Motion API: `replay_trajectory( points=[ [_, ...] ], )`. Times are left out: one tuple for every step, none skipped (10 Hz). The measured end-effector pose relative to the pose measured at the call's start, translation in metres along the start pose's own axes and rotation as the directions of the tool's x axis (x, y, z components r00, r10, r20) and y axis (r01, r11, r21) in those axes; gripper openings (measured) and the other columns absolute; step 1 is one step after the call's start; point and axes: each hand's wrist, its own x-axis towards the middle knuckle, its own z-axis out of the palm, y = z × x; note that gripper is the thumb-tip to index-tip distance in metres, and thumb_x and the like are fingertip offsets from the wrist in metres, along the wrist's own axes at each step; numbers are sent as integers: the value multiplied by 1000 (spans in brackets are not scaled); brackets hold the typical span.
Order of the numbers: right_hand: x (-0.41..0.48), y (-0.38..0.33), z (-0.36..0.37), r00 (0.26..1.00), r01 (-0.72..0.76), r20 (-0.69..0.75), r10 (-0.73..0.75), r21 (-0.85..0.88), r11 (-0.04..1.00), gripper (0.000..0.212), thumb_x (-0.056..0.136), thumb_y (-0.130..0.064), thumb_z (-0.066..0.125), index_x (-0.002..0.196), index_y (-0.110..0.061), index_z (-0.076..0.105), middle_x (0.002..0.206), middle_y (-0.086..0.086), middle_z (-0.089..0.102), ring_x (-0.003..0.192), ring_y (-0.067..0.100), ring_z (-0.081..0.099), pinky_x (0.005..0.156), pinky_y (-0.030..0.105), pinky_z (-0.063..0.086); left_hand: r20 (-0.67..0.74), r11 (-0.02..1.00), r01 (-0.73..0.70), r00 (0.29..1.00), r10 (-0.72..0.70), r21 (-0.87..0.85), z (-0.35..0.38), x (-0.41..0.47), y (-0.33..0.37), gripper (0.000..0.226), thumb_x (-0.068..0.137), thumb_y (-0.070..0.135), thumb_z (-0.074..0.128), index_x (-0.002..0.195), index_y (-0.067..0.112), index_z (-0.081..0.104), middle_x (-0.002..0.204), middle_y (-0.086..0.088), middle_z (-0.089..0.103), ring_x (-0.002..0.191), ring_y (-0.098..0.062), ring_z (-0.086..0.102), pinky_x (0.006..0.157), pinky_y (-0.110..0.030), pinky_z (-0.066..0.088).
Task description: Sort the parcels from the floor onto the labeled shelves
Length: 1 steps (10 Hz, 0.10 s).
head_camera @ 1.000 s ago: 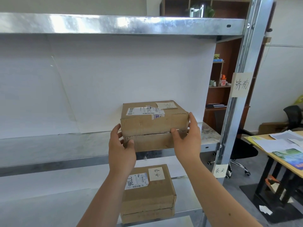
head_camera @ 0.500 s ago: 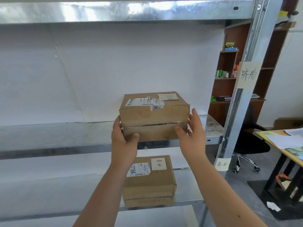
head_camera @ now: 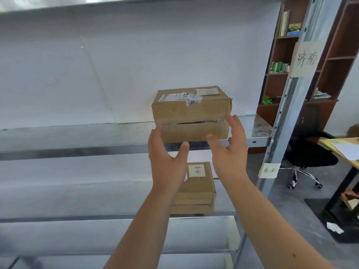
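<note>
I read this as the tail end of a placing step. The parcel point(head_camera: 191, 111) sits on the middle shelf point(head_camera: 77, 136), toward its right end and right at the near edge. A handwritten note on its top is too blurred for me to read. The post point(head_camera: 291, 105) on the right carries a paper label point(head_camera: 307, 60) above this tier, so I judge the box belongs here.

The left hand point(head_camera: 167, 158) is at the box's lower left corner, fingers straight and thumb spread wide, fingertips at or just touching the cardboard; it grips nothing. The right hand point(head_camera: 229, 152) is by the lower right corner, fingers spread and only loosely bent, thumb in front of the near face. I cannot tell whether any fingertip touches, but it has no hold either.

One tier down, a second parcel point(head_camera: 200, 189) lies on the lower shelf point(head_camera: 77, 200), partly behind the left wrist, with another label point(head_camera: 269, 170) on the post near that level.

As I judge it, the next move is either a flat push on the near face to seat the box farther in, since it sits so close to the lip, or drawing both hands clear and going down for another parcel. No parcels on the floor show in this view, so I'd need to look down first
</note>
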Motion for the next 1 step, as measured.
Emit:
replay_trajectory(
  points=[
    [-17, -8, -1, 1000, -18, 4, 18, -10, 1000, 64, 100, -21, 68, 157, -34, 42, 170, -13, 31, 154, 7, 30, 110, 9, 27, 0, 1000, -19, 1000, 19, -7, -10, -12, 8, 78, 94, 40, 76, 157, 44, 30, 165, 15, 33, 151, -10, 34, 119, -37, 36]
  ],
)
